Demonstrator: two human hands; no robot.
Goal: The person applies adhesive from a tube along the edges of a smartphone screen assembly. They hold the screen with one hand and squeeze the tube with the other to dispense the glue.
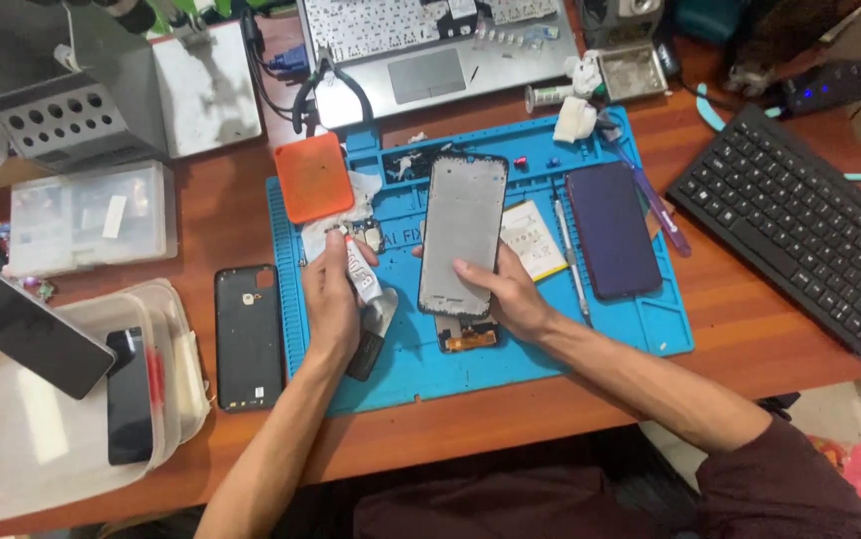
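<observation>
— Frame: where does it lie?
— Flat on the blue mat, near the middle, long side running away from the person. The right hand steadies its lower right edge, fingers spread on it rather than closed round it.
— And the other hand?
— The left hand is clamped on a small glue tube, nozzle pointing up and to the left, just beside the frame.
— What else is on the mat?
— An orange pad at the top left corner, a dark phone screen to the right, a pale battery between it and the frame, and a purple tool.
— The surface itself?
— A reddish wooden desk — crowded. A black phone back lies left of the mat, a clear tub beyond that, a black keyboard at the right, an opened laptop at the top.
</observation>
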